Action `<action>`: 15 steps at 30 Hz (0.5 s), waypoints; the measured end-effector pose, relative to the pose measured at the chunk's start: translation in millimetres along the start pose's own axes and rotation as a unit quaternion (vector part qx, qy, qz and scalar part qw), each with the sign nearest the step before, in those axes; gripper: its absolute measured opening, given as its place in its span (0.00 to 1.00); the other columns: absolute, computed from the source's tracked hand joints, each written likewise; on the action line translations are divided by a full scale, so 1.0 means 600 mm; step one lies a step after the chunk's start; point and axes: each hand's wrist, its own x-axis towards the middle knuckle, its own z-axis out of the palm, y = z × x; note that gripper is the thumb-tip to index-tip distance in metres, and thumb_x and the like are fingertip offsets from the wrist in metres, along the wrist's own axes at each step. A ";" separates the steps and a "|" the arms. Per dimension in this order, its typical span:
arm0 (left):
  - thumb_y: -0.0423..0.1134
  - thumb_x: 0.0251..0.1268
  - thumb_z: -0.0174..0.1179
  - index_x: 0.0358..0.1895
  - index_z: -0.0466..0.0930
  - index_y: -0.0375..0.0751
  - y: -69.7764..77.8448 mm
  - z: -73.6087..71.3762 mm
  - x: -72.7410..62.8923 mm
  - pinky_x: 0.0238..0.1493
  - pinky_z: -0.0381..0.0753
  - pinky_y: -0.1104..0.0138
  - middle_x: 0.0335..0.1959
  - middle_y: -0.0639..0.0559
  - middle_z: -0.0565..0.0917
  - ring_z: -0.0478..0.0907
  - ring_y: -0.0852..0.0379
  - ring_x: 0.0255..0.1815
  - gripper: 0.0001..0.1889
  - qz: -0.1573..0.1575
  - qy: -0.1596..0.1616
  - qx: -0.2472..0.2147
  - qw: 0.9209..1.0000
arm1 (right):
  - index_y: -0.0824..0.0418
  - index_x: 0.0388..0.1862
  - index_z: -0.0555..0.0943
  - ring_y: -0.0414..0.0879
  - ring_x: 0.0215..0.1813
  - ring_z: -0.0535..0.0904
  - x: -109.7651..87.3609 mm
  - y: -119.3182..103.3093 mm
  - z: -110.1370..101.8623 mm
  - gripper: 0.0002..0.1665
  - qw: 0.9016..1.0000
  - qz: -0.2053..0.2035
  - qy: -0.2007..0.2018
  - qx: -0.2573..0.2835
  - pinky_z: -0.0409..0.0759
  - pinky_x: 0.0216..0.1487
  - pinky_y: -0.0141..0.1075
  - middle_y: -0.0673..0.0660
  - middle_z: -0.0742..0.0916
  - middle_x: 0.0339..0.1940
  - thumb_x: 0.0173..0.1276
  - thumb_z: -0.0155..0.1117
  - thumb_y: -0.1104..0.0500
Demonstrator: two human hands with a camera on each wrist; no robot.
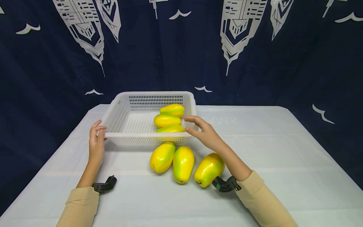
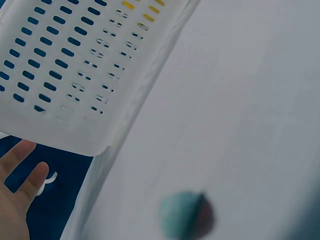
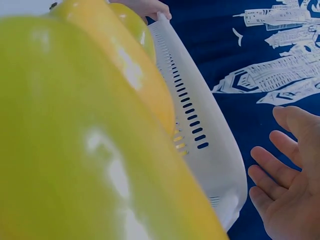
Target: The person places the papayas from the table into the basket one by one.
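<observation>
A white plastic basket (image 1: 141,135) with slotted walls holds three yellow-green papayas (image 1: 167,121), lying in a column along its right side. At the basket's front left corner, my left hand (image 1: 97,142) has its fingertips at the rim, thumb apart from the fingers in the left wrist view. My right hand (image 1: 205,134) hovers by the front right corner with nothing in it; its fingers are spread and gently bent in the right wrist view. Below the basket's front wall lie a left papaya (image 1: 163,157), a middle papaya (image 1: 183,164) and a right papaya (image 1: 210,169), the last beside my right wrist.
A white cloth covers the table (image 1: 269,151). Behind it hangs a dark blue curtain (image 1: 181,56) with white building and bird prints. Each wrist wears a black camera mount, the left mount (image 1: 105,184) near the tabletop and the right mount (image 1: 225,184) overlapping the right papaya.
</observation>
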 end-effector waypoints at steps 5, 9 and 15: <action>0.37 0.70 0.39 0.47 0.63 0.24 -0.002 0.000 0.002 0.41 0.65 0.75 0.68 0.46 0.58 0.59 0.71 0.54 0.15 0.001 -0.001 -0.004 1.000 | 0.50 0.62 0.67 0.47 0.68 0.62 -0.008 0.001 -0.005 0.25 1.000 -0.009 -0.001 0.004 0.54 0.70 0.46 0.52 0.75 0.62 0.66 0.55 0.50; 0.37 0.70 0.39 0.47 0.63 0.24 -0.003 0.001 0.003 0.40 0.65 0.77 0.68 0.46 0.57 0.59 0.71 0.54 0.15 0.000 -0.001 -0.004 1.000 | 0.50 0.61 0.67 0.47 0.69 0.62 -0.017 0.003 -0.009 0.25 1.000 -0.008 -0.003 -0.002 0.54 0.70 0.47 0.51 0.75 0.62 0.66 0.55 0.50; 0.37 0.70 0.39 0.47 0.63 0.24 -0.003 0.001 0.002 0.41 0.66 0.73 0.68 0.47 0.58 0.59 0.71 0.55 0.15 -0.004 0.003 -0.004 1.000 | 0.50 0.60 0.69 0.47 0.68 0.63 -0.029 0.003 -0.013 0.24 1.000 -0.015 -0.002 -0.001 0.55 0.69 0.49 0.51 0.75 0.61 0.66 0.55 0.49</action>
